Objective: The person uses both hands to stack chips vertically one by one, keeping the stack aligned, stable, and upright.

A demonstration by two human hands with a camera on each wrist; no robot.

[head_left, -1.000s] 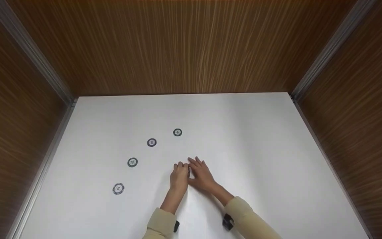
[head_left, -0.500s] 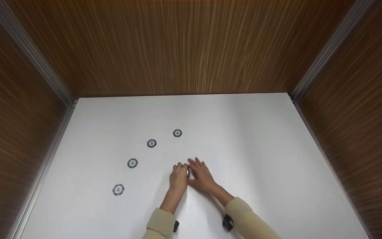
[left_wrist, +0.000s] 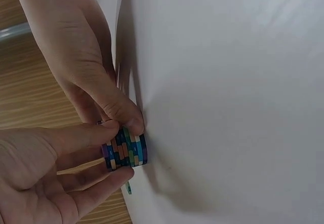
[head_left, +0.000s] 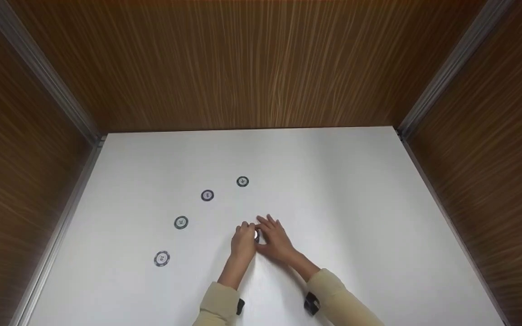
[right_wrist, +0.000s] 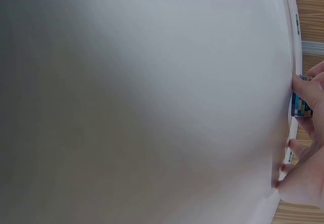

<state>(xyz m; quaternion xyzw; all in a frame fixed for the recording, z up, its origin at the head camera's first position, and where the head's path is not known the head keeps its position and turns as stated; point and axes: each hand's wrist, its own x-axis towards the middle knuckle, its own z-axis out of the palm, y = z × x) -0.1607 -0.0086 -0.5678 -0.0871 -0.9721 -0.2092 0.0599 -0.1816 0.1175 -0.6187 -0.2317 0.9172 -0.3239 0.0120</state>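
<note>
A short stack of poker chips [left_wrist: 124, 150], blue, purple, orange and green at the edges, stands on the white table between both hands. My left hand [head_left: 244, 242] pinches the stack's upper part between thumb and fingers, as the left wrist view shows. My right hand [head_left: 275, 240] holds the stack low down, its thumb and index finger on either side and its other fingers spread. The white face of the top chip [head_left: 257, 234] shows partly between the hands; the left hand covers the rest.
Single chips lie apart in a curve on the left of the table [head_left: 356, 203]: a grey one [head_left: 161, 258], a green one [head_left: 181, 222], a purple one [head_left: 207, 195] and a dark one [head_left: 242, 181]. Wood-patterned panels [head_left: 252, 63] enclose the table's back and sides.
The left hand has shifted very slightly to the left, and more of the top chip's white face shows. The right hand and the single chips stay in place.
</note>
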